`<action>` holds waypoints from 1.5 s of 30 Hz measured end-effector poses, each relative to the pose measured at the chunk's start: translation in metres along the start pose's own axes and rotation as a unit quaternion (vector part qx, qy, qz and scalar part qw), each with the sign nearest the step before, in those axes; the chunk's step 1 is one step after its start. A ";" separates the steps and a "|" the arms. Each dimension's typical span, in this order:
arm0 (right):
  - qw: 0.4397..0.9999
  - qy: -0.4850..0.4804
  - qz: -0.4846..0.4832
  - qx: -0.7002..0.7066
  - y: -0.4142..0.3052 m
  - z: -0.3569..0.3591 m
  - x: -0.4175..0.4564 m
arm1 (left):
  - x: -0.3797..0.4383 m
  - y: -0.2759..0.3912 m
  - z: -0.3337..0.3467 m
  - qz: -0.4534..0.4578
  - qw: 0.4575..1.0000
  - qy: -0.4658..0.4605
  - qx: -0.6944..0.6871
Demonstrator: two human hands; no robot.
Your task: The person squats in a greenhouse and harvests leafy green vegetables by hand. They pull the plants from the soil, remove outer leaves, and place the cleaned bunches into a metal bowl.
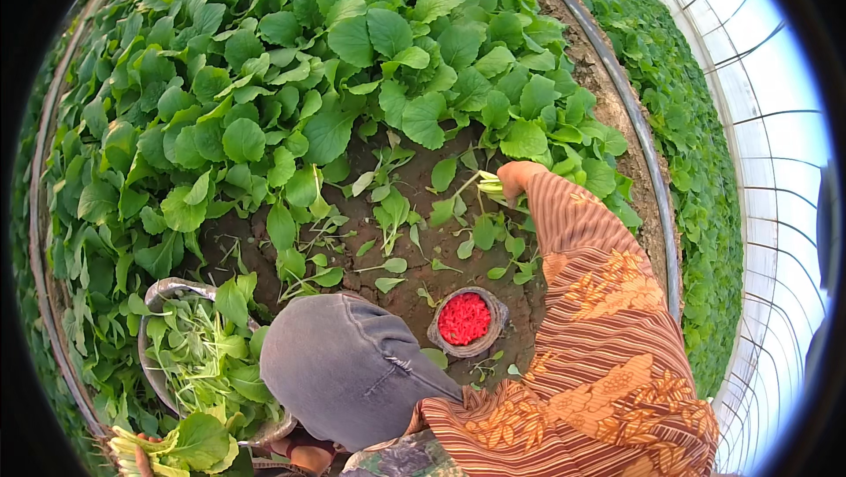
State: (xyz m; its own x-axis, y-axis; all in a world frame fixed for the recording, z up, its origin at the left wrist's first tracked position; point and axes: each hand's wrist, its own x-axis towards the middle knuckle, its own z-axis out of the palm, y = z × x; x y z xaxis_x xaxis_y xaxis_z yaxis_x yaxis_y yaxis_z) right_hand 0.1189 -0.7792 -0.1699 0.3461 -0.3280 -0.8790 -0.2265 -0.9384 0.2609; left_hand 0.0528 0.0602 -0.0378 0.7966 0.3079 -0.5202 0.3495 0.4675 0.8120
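My right hand (pixel 519 179), at the end of a striped brown sleeve with orange flowers, grips a small bunch of pale leafy-green stems (pixel 490 185) low at the edge of the standing crop. At the lower left rim of the picture, my left hand (pixel 143 458) is closed around a bunch of leafy greens (pixel 198 444), pale stem ends pointing left. Only some of its fingers show. Beside it stands a large metal basin (pixel 148 358) with loose greens and stems in it. My grey-clad knee (pixel 350 364) covers part of the basin's right side.
On the bare soil (pixel 410 278) sits a small grey bowl (pixel 470 349) of short red pieces (pixel 464 318). Loose seedlings and leaves lie around it. Dense leafy greens (pixel 264 67) stand ahead. A dark hose or pipe (pixel 634 120) runs along the right; beyond it is a plastic-covered greenhouse wall (pixel 767 212).
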 end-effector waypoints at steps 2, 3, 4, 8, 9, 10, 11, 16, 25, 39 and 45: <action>0.982 0.086 -0.059 0.156 0.012 0.007 -0.010 | -0.003 -0.005 0.005 0.006 1.000 -0.005 -0.009; 0.955 0.096 -0.087 0.268 0.017 0.011 -0.009 | -0.005 -0.006 0.011 0.009 1.000 -0.009 -0.012; 0.897 0.008 -0.089 0.433 0.013 0.017 -0.012 | -0.016 -0.003 0.025 0.018 1.000 -0.010 -0.015; 0.990 0.138 0.012 0.038 -0.020 0.033 -0.024 | -0.060 0.011 0.056 0.090 0.994 -0.049 0.028; 0.981 0.169 -0.024 0.090 -0.015 0.035 -0.020 | -0.068 0.013 0.063 0.095 0.993 -0.074 0.018; 0.970 0.197 -0.067 0.128 -0.019 0.026 -0.023 | -0.073 0.012 0.063 0.118 0.987 -0.104 0.020; 0.954 0.224 -0.111 0.164 -0.023 0.019 -0.026 | -0.078 0.012 0.063 0.141 0.981 -0.132 0.023; 0.816 0.114 -0.306 0.477 -0.057 -0.028 -0.075 | -0.112 0.006 0.073 0.131 0.980 -0.144 0.035; 0.849 0.269 -0.368 0.268 -0.173 -0.112 -0.181 | -0.127 0.026 0.087 0.242 0.958 -0.150 -0.023; 0.555 -0.223 -0.588 0.545 -0.489 -0.086 -0.224 | -0.117 0.047 0.018 0.261 0.958 0.035 -0.112; 0.419 -0.259 -0.295 0.819 -0.528 0.008 -0.045 | -0.104 0.048 0.043 0.226 0.964 0.004 -0.138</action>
State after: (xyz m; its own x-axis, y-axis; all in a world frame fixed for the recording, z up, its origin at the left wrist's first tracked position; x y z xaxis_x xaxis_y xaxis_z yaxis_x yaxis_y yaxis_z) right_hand 0.2160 -0.2680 -0.2713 0.6334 0.3737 -0.6776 -0.7080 0.6333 -0.3126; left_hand 0.0078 0.0149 0.0669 0.8327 0.5378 -0.1321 -0.1784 0.4864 0.8553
